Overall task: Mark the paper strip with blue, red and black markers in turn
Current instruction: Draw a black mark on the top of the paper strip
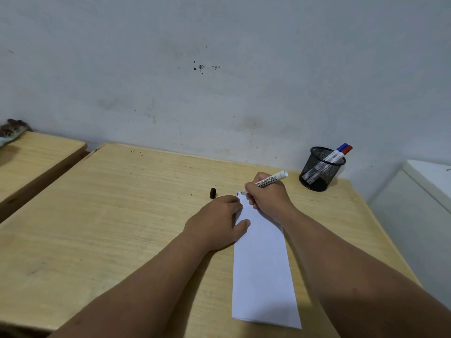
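A black cap (212, 193) stands on the bench (97, 215). My left hand (214, 223) presses flat on the paper strip (262, 264); my right hand (268, 198) grips the black marker (268, 181), tip at its far end. Far right, a mesh cup (319, 169) holds the blue marker (341, 148) and the red marker (346, 150).

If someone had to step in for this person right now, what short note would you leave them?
Right hand: holds the uncapped black marker, tip at the far end of the paper strip.
Left hand: presses the strip flat on the desk.
Black cap: stands on the desk, left of the strip.
Blue marker and red marker: capped, in the mesh pen cup.
Done: blue and red marks on the strip.
Left: finish the black mark, recap, return the marker.
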